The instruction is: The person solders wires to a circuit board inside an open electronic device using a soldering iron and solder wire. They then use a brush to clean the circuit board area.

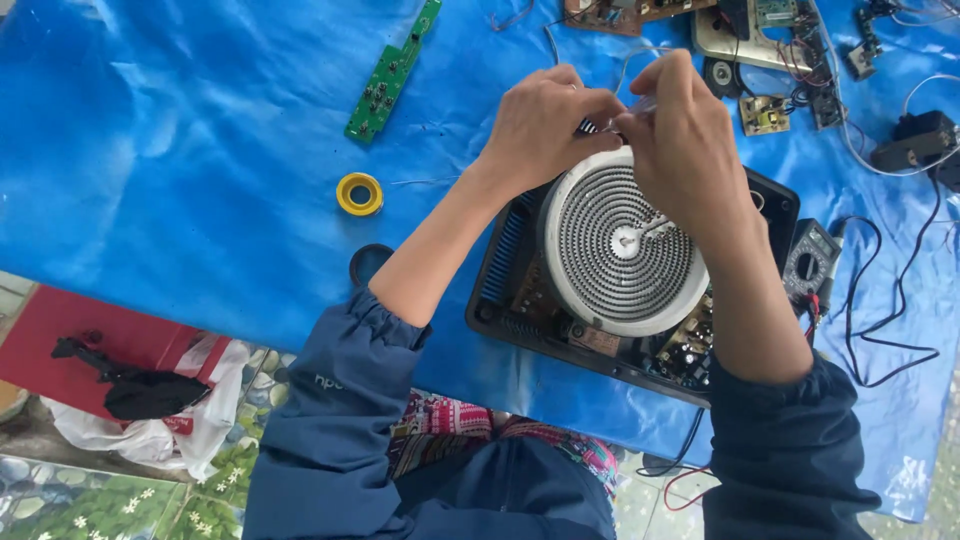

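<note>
An opened black cooker base [500, 290] lies on the blue sheet [180, 180], with a round white heating coil [618, 245] on top of it. My left hand [545, 125] and my right hand [685, 140] meet at the coil's far rim. Their fingertips pinch something small there, apparently a thin wire or connector. The hands cover it, so I cannot tell exactly what it is. Circuit parts show inside the base below the coil.
A yellow tape roll [359, 194] and a black ring [368, 263] lie left of the cooker. A green circuit strip [392, 70] sits farther back. A multimeter [810, 262] with leads is at the right. Boards, wires and a black adapter [912, 140] crowd the far right.
</note>
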